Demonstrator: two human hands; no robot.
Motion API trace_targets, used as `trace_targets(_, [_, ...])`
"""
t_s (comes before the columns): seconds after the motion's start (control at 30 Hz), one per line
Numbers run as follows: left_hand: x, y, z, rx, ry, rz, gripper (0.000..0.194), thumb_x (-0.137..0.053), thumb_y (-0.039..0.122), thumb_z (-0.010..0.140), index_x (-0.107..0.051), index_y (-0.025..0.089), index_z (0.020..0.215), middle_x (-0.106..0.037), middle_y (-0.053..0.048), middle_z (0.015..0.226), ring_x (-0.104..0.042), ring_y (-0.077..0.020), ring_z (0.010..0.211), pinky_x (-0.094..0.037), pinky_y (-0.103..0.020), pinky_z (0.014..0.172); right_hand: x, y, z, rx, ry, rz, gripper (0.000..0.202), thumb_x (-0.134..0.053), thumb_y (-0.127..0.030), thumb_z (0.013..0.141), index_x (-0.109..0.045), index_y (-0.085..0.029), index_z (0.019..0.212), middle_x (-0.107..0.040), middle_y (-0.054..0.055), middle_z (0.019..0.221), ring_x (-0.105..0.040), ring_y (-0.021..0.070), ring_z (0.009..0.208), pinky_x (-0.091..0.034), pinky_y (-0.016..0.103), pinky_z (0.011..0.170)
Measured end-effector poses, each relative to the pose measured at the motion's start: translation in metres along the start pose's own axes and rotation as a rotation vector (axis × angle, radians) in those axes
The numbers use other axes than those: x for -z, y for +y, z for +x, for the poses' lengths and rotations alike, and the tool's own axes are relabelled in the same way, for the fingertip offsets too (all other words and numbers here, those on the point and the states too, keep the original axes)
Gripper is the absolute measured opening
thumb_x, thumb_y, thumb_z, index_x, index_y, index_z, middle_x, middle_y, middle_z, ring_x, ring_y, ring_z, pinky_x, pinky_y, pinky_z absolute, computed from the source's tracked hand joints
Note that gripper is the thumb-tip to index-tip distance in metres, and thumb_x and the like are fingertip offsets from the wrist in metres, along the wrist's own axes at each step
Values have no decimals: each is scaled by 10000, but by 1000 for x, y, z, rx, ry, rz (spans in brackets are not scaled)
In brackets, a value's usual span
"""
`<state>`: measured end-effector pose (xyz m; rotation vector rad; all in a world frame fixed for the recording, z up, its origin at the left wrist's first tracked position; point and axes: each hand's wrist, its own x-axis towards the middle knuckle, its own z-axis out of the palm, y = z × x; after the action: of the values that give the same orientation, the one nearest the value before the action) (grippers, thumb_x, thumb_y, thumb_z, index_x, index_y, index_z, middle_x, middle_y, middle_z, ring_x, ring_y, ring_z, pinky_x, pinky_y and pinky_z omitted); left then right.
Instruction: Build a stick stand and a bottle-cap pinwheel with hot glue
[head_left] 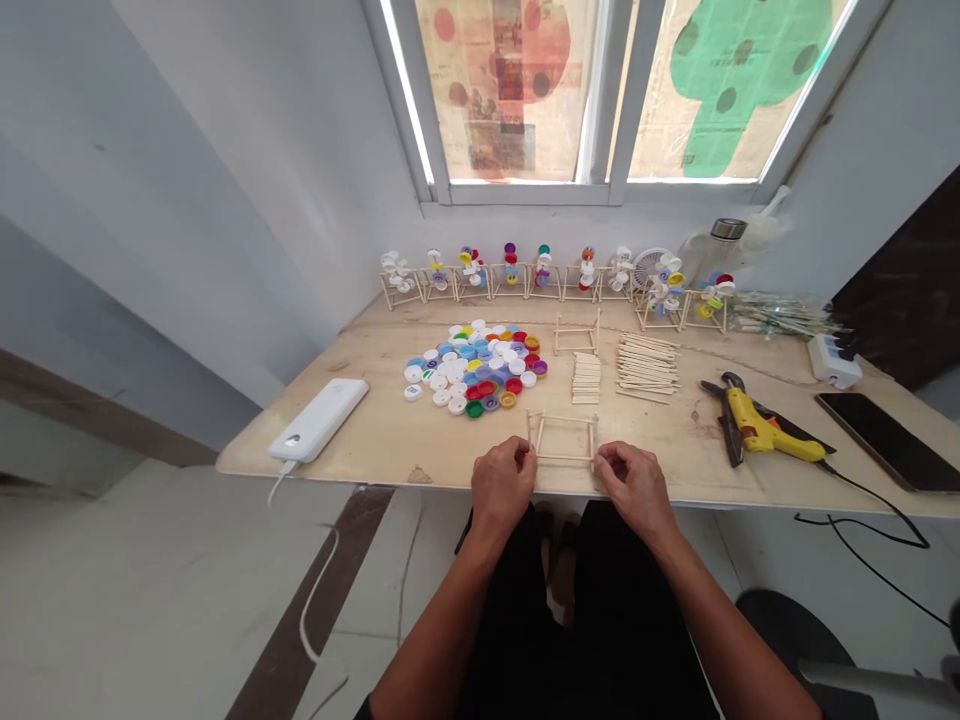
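Stick frame [564, 459] between pinching left hand [504, 482] and right hand [634, 486], near corners partly hidden

Faint print [499, 147] on window paper [559, 140], unreadable

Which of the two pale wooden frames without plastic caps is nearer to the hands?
The front rectangular frame of pale wooden sticks, between left hand and right hand; the other pale frame stands farther back.
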<state>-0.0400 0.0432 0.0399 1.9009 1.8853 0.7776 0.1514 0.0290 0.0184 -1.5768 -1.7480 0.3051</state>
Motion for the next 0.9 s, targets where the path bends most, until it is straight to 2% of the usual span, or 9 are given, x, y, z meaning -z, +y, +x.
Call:
trace_targets(0.13, [6, -9, 6, 59, -31, -135, 190, -471, 293, 809, -618, 187, 753, -654, -9, 683, -573, -143, 647, -363, -241, 601, 7, 4, -2, -38, 69, 21, 215, -495, -351, 808, -642, -194, 828, -690, 30, 739, -628, 171, 682, -439, 333, 760])
trace_targets(0.4, [20, -22, 10, 66, -52, -65, 192, -479, 287, 779, -619, 179, 704, -625, -6, 641, -553, -139, 608, -355, -237, 565, 12, 14, -7, -78, 95, 27, 228, -490, -364, 822, -645, -199, 846, -698, 34, 771, -635, 191, 717, -435, 360, 772])
trace_targets(0.5, [22, -23, 10, 72, -17, -74, 173, -482, 278, 782, -625, 180, 782, -630, -3, 668, -559, -136, 615, -372, -236, 581, 11, 15, -8, -75, 95, 28, 233, -489, -367, 825, -647, -198, 848, -703, 41, 792, -636, 197, 732, -434, 364, 777])
trace_targets(0.63, [17, -22, 9, 77, 43, -122, 230, -485, 275, 790, -610, 181, 959, -648, -10, 750, -575, -138, 649, -400, -242, 612, 10, 15, -8, -73, 92, 38, 234, -493, -374, 824, -646, -198, 843, -700, 40, 784, -636, 194, 719, -437, 360, 770])
trace_targets(0.9, [-2, -25, 5, 69, 175, -293, 302, -473, 331, 822, -615, 172, 1036, -697, -59, 855, -629, -169, 724, -470, -275, 666, -5, -1, 4, 26, 34, 18, 230, -494, -366, 835, -648, -199, 869, -694, 26, 772, -640, 179, 713, -416, 354, 799])
